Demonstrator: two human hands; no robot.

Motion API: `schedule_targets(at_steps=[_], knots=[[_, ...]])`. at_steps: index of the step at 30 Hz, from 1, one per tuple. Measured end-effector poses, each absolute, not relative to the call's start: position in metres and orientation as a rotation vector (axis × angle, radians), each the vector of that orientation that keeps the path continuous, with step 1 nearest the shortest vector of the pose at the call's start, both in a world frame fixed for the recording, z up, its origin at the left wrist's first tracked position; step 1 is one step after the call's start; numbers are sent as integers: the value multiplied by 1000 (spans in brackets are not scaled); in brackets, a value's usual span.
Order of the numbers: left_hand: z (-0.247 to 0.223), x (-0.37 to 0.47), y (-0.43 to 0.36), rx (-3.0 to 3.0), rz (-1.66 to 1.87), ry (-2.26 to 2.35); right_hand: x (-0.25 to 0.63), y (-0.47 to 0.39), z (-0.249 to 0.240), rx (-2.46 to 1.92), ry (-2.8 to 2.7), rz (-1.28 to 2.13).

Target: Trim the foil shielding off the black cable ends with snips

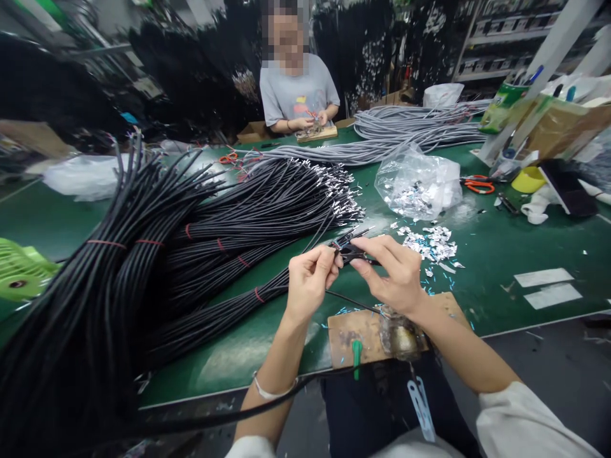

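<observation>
My left hand point(310, 280) pinches the end of a black cable point(351, 300) whose thin wire tips point(353, 236) stick out above the green table point(501, 254). My right hand point(394, 270) grips a small black connector point(356, 254) right at those tips, fingertips almost touching the left hand. The cable trails down past my left wrist toward my lap. Below my hands lies a small wooden board point(360, 334) with a metal fixture point(398, 334) and a green-handled tool point(357, 356).
Bundles of black cables point(200, 254) tied with red bands fill the left of the table. A clear bag of small metal parts point(420, 184) and loose pieces point(432, 242) lie right of my hands. Grey cables point(382, 143) and orange scissors point(477, 185) lie farther back. Another person point(298, 95) works opposite.
</observation>
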State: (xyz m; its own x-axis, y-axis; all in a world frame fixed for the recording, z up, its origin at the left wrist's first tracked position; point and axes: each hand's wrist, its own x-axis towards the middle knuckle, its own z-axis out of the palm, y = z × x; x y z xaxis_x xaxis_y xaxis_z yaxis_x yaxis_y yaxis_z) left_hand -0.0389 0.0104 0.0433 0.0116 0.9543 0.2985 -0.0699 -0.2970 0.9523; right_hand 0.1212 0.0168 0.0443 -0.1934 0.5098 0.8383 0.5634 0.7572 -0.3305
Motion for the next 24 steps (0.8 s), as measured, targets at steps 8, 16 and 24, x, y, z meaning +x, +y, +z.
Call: schedule_targets(at_steps=[8, 16, 24], knots=[[46, -41, 10, 1296, 1292, 876, 120, 21, 41, -854, -1918, -215], [58, -39, 11, 1152, 1150, 797, 120, 23, 33, -833, -1913, -330], [59, -42, 12, 1135, 1079, 836, 124, 26, 33, -835, -1949, -345]])
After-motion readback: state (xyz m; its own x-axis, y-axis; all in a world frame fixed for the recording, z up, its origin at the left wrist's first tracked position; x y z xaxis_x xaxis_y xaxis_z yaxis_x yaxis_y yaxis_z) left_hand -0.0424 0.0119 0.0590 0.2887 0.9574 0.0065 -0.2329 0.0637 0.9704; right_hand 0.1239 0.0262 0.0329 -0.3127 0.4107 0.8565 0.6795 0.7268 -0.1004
